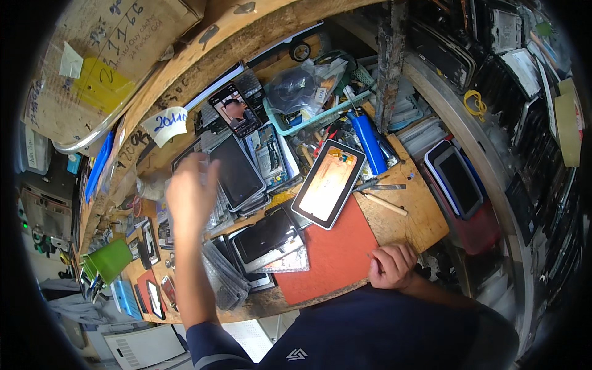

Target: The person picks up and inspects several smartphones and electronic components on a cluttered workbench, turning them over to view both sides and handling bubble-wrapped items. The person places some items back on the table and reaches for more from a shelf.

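Note:
My left hand (192, 191) reaches over the left of the bench, blurred by motion, beside a stack of dark tablets (234, 169). Its fingers are smeared, so I cannot see whether they hold anything. My right hand (393, 265) rests at the front edge of the red mat (333, 262), fingers curled into a loose fist, with nothing visible in it. Beyond it a tablet with a lit screen (330, 182) lies partly on the mat, tilted to the right. A black phone-like panel (266, 234) lies on a pile of other panels and bubble wrap (225, 277) between my hands.
A lit phone (235, 110) leans at the back. Right of it stands a teal basket (285, 126) of parts and bags. A blue cylinder (368, 142) and a wooden-handled tool (385, 203) lie on the right. A wooden shelf edge (203, 52) hangs over the left; a post (390, 68) rises behind.

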Demonstrator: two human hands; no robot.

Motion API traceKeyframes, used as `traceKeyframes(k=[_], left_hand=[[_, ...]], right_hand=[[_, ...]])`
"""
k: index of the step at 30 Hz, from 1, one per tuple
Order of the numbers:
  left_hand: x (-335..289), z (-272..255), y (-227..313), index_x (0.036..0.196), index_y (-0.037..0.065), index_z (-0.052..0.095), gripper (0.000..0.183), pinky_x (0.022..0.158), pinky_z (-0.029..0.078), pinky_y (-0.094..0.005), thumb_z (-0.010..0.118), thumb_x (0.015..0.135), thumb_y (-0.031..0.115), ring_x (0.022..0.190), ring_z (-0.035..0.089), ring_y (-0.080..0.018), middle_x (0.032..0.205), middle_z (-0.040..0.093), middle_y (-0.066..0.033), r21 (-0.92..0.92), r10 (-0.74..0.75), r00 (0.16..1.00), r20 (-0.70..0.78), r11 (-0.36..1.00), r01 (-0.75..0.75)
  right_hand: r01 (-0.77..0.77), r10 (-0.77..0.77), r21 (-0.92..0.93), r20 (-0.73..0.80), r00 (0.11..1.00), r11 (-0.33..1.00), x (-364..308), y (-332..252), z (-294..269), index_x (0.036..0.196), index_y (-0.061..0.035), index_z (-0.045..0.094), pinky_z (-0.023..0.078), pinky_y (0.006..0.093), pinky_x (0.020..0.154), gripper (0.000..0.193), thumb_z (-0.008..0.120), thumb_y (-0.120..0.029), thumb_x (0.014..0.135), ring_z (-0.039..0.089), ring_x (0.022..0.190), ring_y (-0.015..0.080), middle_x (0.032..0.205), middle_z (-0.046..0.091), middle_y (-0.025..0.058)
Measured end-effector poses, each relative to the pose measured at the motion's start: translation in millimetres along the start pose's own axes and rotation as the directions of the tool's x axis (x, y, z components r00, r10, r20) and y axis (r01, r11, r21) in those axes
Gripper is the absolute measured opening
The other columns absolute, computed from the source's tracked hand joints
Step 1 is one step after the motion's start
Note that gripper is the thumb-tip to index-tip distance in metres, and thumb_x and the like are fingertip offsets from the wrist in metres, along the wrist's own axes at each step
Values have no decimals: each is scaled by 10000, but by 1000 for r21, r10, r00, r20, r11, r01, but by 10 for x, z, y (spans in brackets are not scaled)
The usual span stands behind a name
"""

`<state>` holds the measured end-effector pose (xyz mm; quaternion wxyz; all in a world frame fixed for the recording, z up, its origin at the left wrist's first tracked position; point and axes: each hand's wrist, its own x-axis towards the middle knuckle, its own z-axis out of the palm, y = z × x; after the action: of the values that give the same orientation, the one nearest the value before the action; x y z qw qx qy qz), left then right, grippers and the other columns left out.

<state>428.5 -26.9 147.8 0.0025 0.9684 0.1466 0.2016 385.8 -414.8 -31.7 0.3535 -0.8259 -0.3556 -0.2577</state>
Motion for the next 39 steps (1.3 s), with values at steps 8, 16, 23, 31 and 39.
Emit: traceKeyframes(k=[8, 16, 23, 31, 39], left_hand=[[-486, 646, 1328, 1164, 14, 672, 534, 830, 533, -470, 764, 840, 429, 935, 668, -372, 1034, 643, -181, -111, 362, 848, 388, 931, -347], [-585, 748, 1519, 1444, 7, 449, 991, 900, 533, -468, 821, 721, 575, 1006, 643, -404, 1080, 600, -242, -32, 256, 834, 489, 961, -276], [-380, 227, 1156, 1476, 57, 462, 914, 1005, 484, -476, 823, 726, 433, 1144, 608, -413, 1246, 597, -249, -174, 283, 793, 540, 959, -223], [175, -561, -731, 1497, 74, 471, 929, 1179, 359, -408, 895, 688, 246, 1393, 466, -354, 1496, 502, -181, -244, 228, 831, 507, 963, -115], [612, 22, -2489, 1507, 97, 490, 910, 1139, 374, -347, 891, 718, 307, 1389, 474, -274, 1522, 507, -165, -124, -132, 632, 764, 931, 344]], right_hand=[[14, -16, -57, -30, 999, 998, -15, 16, -44, 993, -68, 680, 457, 377, 675, 213, 682, -112, 784, 645, 775, 235, 908, 665, 54], [66, -67, -9, -34, 997, 998, -42, 25, -10, 950, -67, 691, 458, 384, 662, 160, 659, -107, 799, 634, 744, 256, 874, 648, 67], [66, -66, 3, -12, 998, 998, -37, 46, -42, 952, -69, 702, 442, 373, 649, 161, 658, -125, 807, 635, 744, 246, 880, 646, 62], [106, -106, -20, -8, 994, 994, -25, 20, -19, 907, -59, 692, 426, 392, 629, 127, 638, -108, 804, 596, 695, 262, 834, 625, 75], [93, -92, -39, 18, 996, 995, -32, 26, 3, 889, -55, 705, 414, 392, 593, 134, 650, -94, 773, 597, 681, 259, 819, 620, 67]])
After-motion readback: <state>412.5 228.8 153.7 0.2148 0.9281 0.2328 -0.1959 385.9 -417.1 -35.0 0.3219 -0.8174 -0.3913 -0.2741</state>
